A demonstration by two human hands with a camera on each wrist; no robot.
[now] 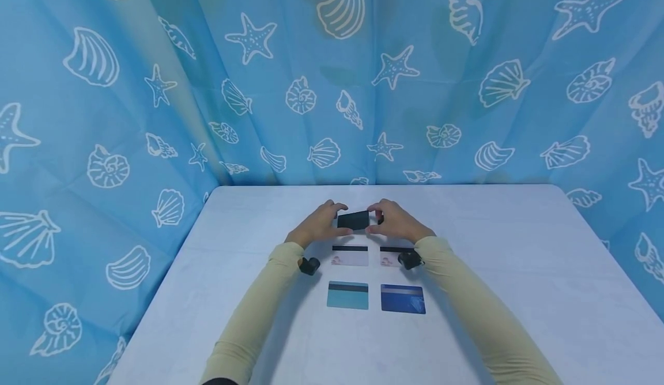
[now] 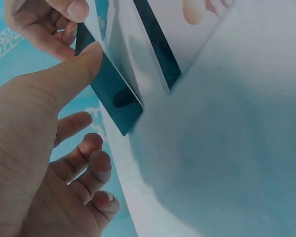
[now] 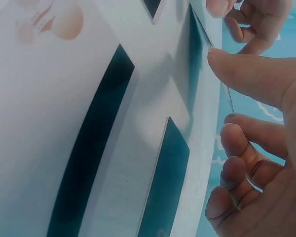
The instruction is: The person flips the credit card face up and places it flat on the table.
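Above the far part of the table, a dark card (image 1: 353, 221) is tilted up off the surface between both hands. My right hand (image 1: 396, 222) pinches its right end between thumb and index finger; the other fingers curl loosely behind. At the card's left end, my left hand (image 1: 317, 222) touches it with the thumb, while its index finger stands a little apart and the rest spread loosely. In the right wrist view, another dark teal card (image 3: 167, 177) lies below the right hand, mostly hidden in the head view.
Nearer me lie two pale cards with black stripes, a left one (image 1: 350, 257) and a right one (image 1: 390, 258), then a teal card (image 1: 347, 295) and a blue card (image 1: 403, 299). A seashell-print curtain (image 1: 321, 114) borders the white table (image 1: 233, 229).
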